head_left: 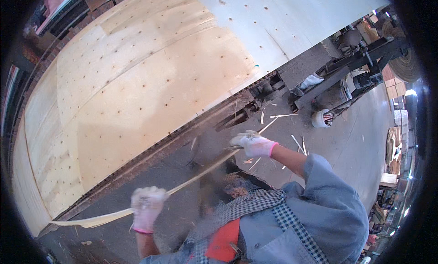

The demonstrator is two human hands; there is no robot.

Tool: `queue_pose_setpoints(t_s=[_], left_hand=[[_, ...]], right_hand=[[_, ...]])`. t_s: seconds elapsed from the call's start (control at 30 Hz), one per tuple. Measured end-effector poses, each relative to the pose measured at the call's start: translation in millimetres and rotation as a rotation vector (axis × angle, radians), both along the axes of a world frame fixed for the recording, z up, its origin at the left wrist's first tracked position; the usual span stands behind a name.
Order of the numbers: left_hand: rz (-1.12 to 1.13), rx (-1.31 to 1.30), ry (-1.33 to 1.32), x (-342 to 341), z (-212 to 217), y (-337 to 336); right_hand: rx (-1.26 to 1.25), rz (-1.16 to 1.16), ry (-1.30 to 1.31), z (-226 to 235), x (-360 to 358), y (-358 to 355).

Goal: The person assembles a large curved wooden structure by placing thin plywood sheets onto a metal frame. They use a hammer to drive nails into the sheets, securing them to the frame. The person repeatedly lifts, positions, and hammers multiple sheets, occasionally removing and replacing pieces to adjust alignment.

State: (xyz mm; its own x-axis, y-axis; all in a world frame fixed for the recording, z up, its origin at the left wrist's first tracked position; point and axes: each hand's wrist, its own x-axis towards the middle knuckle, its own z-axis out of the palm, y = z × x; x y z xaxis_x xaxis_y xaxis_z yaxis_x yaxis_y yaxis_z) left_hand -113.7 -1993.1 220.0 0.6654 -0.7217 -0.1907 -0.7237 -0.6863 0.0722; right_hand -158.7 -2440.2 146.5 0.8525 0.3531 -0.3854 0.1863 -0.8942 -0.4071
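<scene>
Both of my hands wear white gloves with pink cuffs. A long, thin strip of pale wood veneer (pixel 200 175) stretches slantwise in front of me, from the near left corner of the veneer sheets (pixel 150 76) up past my right hand. My left hand (pixel 149 205) is closed round the strip, with part of it hanging out to the left. Farther along, my right hand (pixel 253 144) pinches the same strip near its far end; its fingers are partly hidden and a little blurred.
The large pale sheets with small dark knots lie on a long machine bed (pixel 182 138). Metal machine parts (pixel 319 67) and a white bucket (pixel 322 118) stand at the right. Wood slivers (pixel 299 145) litter the grey floor (pixel 351 150). Stacked wood (pixel 393 150) lines the far right.
</scene>
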Motion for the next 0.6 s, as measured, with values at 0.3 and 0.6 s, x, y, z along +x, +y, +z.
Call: queue_pose_setpoints(t_s=[0.3,0.6], left_hand=[[0.481,0.165,-0.03,174.3,-39.7,93.9],[0.765,-0.059,-0.461,254.4,-215.8,-50.0]], right_hand=[[0.338,-0.453,-0.779,81.4,117.4,-13.1],[0.409,-0.979,0.013,37.8,107.1,-96.0]])
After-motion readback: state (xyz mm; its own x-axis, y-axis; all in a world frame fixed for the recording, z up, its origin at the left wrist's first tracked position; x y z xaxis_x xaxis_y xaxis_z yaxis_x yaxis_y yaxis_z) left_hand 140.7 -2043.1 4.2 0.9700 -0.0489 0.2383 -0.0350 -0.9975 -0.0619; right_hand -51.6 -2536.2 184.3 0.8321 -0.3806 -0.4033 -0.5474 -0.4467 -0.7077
